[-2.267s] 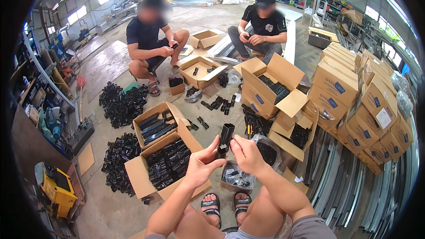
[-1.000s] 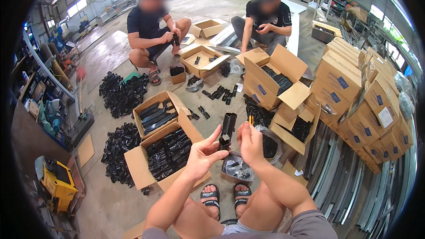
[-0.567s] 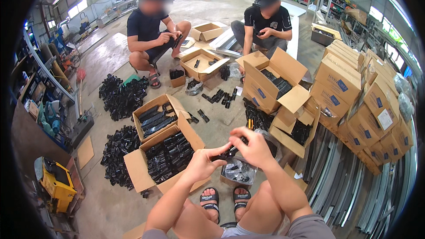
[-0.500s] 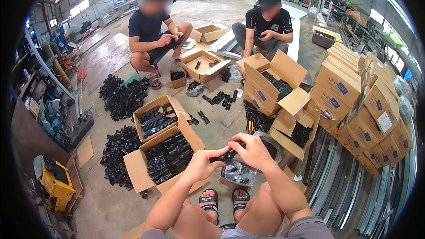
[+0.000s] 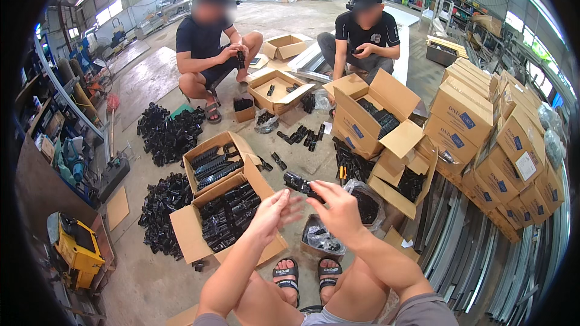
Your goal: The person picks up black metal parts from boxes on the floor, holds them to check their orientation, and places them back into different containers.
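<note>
A glossy black, stubby cylinder-like part (image 5: 298, 183) is gripped in the fingers of my right hand (image 5: 337, 206), its far end pointing up and left. My left hand (image 5: 273, 214) is apart from it, just below and to the left, holding nothing; its fingers are extended and slightly blurred. Below my hands, between my feet, is a small box with a clear plastic bag (image 5: 323, 235) holding small black pieces. To its right lies another plastic bag (image 5: 365, 202) of dark small parts. An open carton (image 5: 179, 229) packed with black parts stands left of my left hand.
A second open carton (image 5: 248, 148) adjoins it, with heaps of black parts (image 5: 166, 214) to the left. Two co-workers squat opposite, handling black parts. Open cartons (image 5: 347, 115) stand at centre right; stacked closed boxes (image 5: 456, 115) and long metal profiles (image 5: 459, 253) line the right.
My left hand has let go of the black part and drawn left and down. The part, now in my right hand alone, tilts up and left. One co-worker's black part has turned more upright.
</note>
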`<action>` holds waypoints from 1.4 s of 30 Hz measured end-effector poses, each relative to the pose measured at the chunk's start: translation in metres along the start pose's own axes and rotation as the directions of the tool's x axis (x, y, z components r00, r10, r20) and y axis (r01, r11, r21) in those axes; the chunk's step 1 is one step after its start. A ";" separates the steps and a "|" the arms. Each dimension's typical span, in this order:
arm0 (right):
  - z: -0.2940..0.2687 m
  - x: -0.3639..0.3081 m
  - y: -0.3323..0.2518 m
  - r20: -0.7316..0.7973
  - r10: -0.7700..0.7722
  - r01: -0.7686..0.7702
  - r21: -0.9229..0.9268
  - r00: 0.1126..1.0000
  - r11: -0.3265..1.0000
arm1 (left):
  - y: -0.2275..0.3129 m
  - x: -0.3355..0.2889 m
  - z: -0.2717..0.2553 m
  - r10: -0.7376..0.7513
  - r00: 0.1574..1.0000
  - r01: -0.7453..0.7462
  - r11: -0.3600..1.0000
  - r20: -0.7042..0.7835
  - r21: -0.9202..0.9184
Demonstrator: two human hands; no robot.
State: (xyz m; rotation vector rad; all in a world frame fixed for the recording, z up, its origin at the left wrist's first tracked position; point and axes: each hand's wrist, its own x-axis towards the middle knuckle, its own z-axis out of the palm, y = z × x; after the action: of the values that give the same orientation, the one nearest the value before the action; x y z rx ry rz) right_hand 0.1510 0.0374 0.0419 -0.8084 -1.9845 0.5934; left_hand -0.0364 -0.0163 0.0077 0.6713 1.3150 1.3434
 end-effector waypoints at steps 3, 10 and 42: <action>0.015 -0.011 -0.002 0.151 -0.288 0.317 -0.230 0.946 0.920 | 0.000 -0.007 0.005 -0.163 0.939 0.280 0.873 0.303 -0.400; 0.018 -0.019 -0.021 0.178 -0.157 0.137 0.116 0.971 0.984 | 0.012 -0.011 -0.001 -0.074 0.992 0.100 0.950 0.098 -0.297; -0.002 0.000 0.029 0.441 0.293 -0.512 0.539 0.848 0.669 | 0.030 -0.027 0.014 0.138 0.953 -0.301 0.523 0.269 0.797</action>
State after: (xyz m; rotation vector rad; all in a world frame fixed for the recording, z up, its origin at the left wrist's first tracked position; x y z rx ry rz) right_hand 0.1616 0.0572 0.0232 -0.7419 -1.6674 1.6722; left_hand -0.0257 -0.0306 0.0465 1.6339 1.7531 0.7225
